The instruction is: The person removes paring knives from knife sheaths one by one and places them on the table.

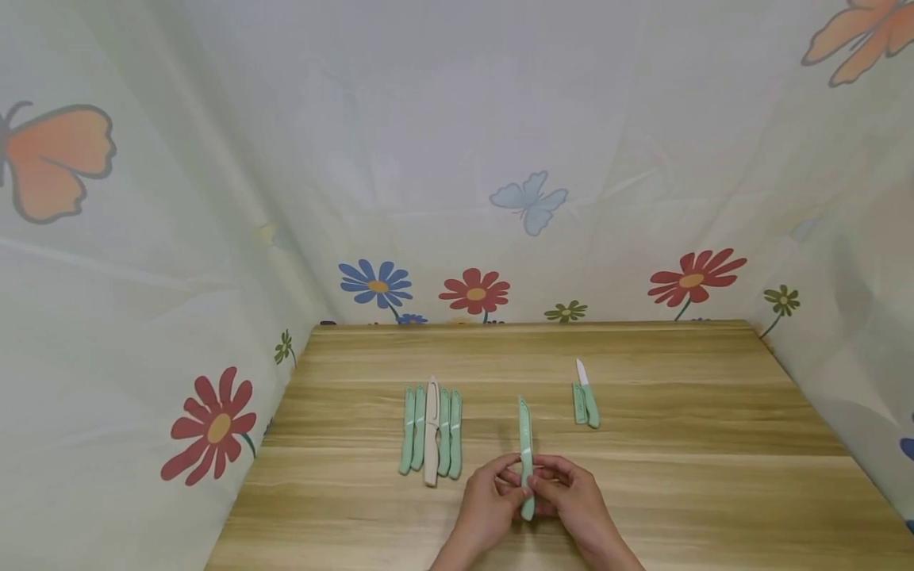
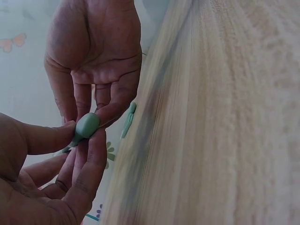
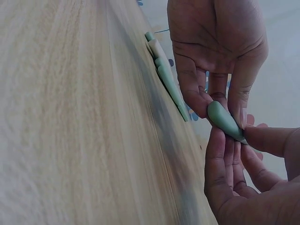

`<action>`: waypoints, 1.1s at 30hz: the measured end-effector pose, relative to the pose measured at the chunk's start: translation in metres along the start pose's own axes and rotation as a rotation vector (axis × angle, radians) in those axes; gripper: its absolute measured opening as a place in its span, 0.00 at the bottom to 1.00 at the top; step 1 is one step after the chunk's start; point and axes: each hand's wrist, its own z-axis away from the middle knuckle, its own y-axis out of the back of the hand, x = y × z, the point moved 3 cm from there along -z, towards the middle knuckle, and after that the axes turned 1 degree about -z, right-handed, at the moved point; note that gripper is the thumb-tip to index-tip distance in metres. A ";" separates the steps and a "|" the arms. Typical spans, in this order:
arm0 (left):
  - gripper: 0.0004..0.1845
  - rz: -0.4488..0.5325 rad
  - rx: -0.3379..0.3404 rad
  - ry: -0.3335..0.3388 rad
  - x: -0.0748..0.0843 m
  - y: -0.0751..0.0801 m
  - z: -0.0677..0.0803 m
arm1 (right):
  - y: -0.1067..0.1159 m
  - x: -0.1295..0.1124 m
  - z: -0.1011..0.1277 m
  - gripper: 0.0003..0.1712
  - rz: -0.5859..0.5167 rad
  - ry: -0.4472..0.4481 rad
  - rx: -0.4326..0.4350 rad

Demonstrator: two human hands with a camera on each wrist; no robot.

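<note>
I see both hands meeting low at the near middle of the wooden table point(image 1: 643, 476), sharing one sheathed green knife point(image 1: 526, 444). My left hand point(image 1: 489, 503) pinches its handle end between thumb and fingertips; the left wrist view shows the rounded green butt clamped between the thumb and forefinger. My right hand point(image 1: 571, 496) grips the same handle from the other side, its fingers curled round it. The knife stands off the tabletop, its covered blade pointing away from me toward the back wall. To the left lies a tight row of sheathed knives point(image 1: 431, 432), four green and one pale cream in the middle, side by side and touching. To the right, well apart from the hands, an uncovered knife point(image 1: 587, 396) with a white blade lies just beside its loose green sheath point(image 1: 578, 403). A flower-and-butterfly cloth point(image 1: 457, 198) hangs around the table.
</note>
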 end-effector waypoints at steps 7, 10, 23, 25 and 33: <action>0.26 0.015 0.009 0.005 0.000 0.001 0.001 | -0.002 -0.001 0.001 0.23 -0.008 0.005 -0.002; 0.25 0.015 0.010 0.008 0.001 0.001 0.001 | -0.003 -0.003 0.003 0.23 -0.015 0.012 -0.006; 0.25 0.034 0.009 0.003 0.002 0.002 0.002 | -0.005 -0.006 0.005 0.24 -0.011 0.022 -0.024; 0.26 0.033 0.007 0.003 0.002 0.002 0.002 | -0.005 -0.005 0.005 0.24 -0.007 0.020 -0.023; 0.26 0.039 -0.009 0.004 0.001 0.004 0.002 | -0.005 -0.002 0.004 0.24 0.000 0.006 -0.014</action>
